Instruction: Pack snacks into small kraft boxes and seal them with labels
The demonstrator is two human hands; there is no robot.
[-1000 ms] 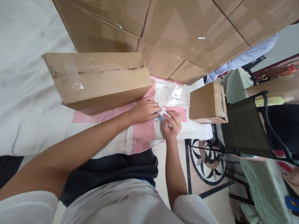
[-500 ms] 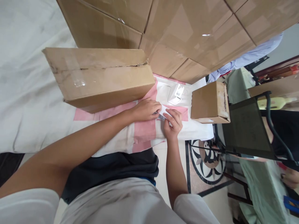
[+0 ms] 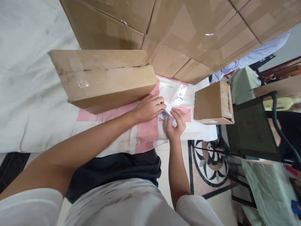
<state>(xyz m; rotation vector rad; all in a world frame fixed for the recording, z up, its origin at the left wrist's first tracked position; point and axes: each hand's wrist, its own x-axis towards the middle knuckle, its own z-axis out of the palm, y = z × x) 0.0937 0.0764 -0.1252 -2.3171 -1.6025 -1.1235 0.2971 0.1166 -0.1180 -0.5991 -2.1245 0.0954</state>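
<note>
Both hands are closed around a small white folded piece, perhaps paper or card, with rows of grey-outlined cells on its lower face. My left hand pinches its left end with curled fingers. At the right end, my right hand grips it between thumb and fingers. The fingers cover parts of the piece. Just beyond my hands, a white folded carton-like piece lies on the pink-and-white cloth.
A long cardboard box stands left of my hands, and a smaller one on the right. Large taped cartons wall off the back. Past the table's right edge are a dark panel in a frame and a green-covered table.
More of the printed face now shows between my hands. My right hand has shifted slightly right, and the whole view has moved a little.
</note>
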